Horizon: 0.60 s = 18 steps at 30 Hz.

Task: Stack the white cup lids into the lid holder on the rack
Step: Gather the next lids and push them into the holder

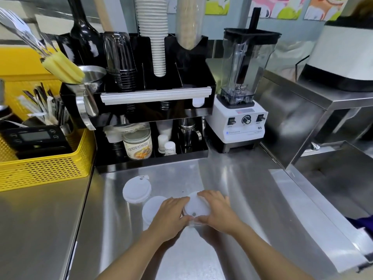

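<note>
Both hands grip one small stack of white cup lids (196,207) low over the steel counter. My left hand (171,214) holds its left side and my right hand (217,209) its right side. A second stack of white lids (151,207) lies just left of my left hand, partly hidden by it. Another lid stack (136,189) sits further left and back. The black rack (153,93) stands behind them, with lid and cup compartments on top and a stack of white paper cups (159,35) in one slot.
A yellow basket (46,168) with a scale and straws is on the left. A white blender (240,110) stands right of the rack. A raised steel shelf (302,110) and a sunken steel basin (333,178) lie to the right.
</note>
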Tool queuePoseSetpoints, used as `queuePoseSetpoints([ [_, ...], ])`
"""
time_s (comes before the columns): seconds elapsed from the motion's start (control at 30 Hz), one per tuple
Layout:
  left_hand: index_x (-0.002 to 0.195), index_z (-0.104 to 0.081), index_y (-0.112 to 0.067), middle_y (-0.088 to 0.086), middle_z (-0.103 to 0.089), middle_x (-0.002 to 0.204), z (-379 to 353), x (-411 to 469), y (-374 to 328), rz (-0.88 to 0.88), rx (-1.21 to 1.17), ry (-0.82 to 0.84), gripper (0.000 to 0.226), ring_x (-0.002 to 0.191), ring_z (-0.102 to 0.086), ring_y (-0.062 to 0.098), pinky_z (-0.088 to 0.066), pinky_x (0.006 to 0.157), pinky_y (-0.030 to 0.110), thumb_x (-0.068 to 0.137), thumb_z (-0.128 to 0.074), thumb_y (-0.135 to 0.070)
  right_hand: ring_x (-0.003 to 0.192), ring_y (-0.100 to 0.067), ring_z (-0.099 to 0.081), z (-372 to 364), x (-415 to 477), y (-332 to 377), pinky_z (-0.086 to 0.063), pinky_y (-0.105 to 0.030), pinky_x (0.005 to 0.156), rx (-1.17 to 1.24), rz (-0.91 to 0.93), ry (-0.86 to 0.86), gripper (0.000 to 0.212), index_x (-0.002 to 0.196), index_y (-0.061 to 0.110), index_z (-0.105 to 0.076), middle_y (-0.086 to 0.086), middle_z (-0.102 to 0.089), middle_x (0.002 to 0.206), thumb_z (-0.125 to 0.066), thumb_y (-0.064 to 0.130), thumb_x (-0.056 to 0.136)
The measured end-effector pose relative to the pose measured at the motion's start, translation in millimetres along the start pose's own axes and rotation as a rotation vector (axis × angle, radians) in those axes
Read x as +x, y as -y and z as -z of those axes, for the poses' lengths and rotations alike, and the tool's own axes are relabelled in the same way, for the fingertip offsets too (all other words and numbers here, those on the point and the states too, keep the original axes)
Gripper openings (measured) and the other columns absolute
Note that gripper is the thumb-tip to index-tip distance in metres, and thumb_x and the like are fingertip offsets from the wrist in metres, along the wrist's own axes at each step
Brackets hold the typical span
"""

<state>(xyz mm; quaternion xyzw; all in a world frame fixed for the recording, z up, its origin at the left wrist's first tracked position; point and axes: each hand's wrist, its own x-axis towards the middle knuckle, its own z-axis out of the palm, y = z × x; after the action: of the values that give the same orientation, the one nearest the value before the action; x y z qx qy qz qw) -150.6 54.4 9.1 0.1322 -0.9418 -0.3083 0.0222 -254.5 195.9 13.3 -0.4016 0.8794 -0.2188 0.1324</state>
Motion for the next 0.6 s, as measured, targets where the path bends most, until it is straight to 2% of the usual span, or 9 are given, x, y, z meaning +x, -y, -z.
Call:
queuePoseSetpoints([
  [0.07, 0.130, -0.040, -0.025, -0.002, -0.051, 0.133, 11, 4, -5, -0.022, -0.027, -0.043, 0.048, 0.119, -0.041, 0.018, -0.030, 0.101, 0.030, 0.086, -0.055, -0.037, 0.124, -0.015, -0.034, 9, 5, 5, -0.017, -0.027, 0.093, -0.011, 0.061, -0.084, 0.086, 0.127, 0.023, -0.042, 0.005, -0.045, 0.128, -0.041, 0.067, 0.053],
  [0.17, 0.132, -0.040, -0.021, 0.000, -0.049, 0.135, 37, 13, -20, -0.088, -0.071, -0.116, 0.047, 0.123, -0.037, 0.019, -0.025, 0.098, 0.025, 0.088, -0.055, -0.031, 0.121, -0.015, -0.038, 32, 14, 12, -0.015, -0.027, 0.093, 0.004, 0.144, -0.204, 0.081, 0.122, 0.019, -0.046, 0.003, -0.048, 0.125, -0.044, 0.068, 0.057],
  [0.3, 0.133, -0.039, -0.023, -0.003, -0.046, 0.138, 79, 32, -37, -0.176, -0.092, -0.211, 0.053, 0.128, -0.034, 0.016, -0.024, 0.105, 0.030, 0.086, -0.055, -0.042, 0.118, -0.015, -0.042, 80, 30, 28, -0.014, -0.025, 0.091, 0.013, 0.227, -0.338, 0.077, 0.119, 0.019, -0.047, 0.003, -0.052, 0.121, -0.048, 0.070, 0.062],
  [0.47, 0.129, -0.044, -0.019, -0.006, -0.054, 0.126, 148, 67, -72, -0.337, -0.038, -0.360, 0.047, 0.118, -0.044, 0.015, -0.029, 0.098, 0.027, 0.087, -0.056, -0.035, 0.113, -0.010, -0.041, 155, 60, 55, -0.014, -0.026, 0.092, -0.010, 0.291, -0.474, 0.073, 0.116, 0.021, -0.048, 0.006, -0.053, 0.119, -0.049, 0.069, 0.061],
  [0.53, 0.129, -0.046, -0.017, -0.005, -0.055, 0.126, 177, 84, -86, -0.389, -0.033, -0.386, 0.046, 0.118, -0.045, 0.014, -0.031, 0.100, 0.028, 0.087, -0.057, -0.032, 0.115, -0.010, -0.039, 183, 76, 65, -0.012, -0.026, 0.093, -0.018, 0.299, -0.514, 0.069, 0.116, 0.023, -0.048, 0.013, -0.049, 0.114, -0.055, 0.067, 0.064],
  [0.6, 0.129, -0.046, -0.018, -0.010, -0.052, 0.126, 200, 101, -96, -0.415, -0.030, -0.402, 0.045, 0.117, -0.044, 0.007, -0.030, 0.098, 0.018, 0.087, -0.056, -0.032, 0.119, -0.010, -0.036, 209, 93, 72, -0.011, -0.025, 0.092, 0.006, 0.290, -0.536, 0.061, 0.116, 0.022, -0.050, 0.012, -0.049, 0.115, -0.067, 0.055, 0.069],
])
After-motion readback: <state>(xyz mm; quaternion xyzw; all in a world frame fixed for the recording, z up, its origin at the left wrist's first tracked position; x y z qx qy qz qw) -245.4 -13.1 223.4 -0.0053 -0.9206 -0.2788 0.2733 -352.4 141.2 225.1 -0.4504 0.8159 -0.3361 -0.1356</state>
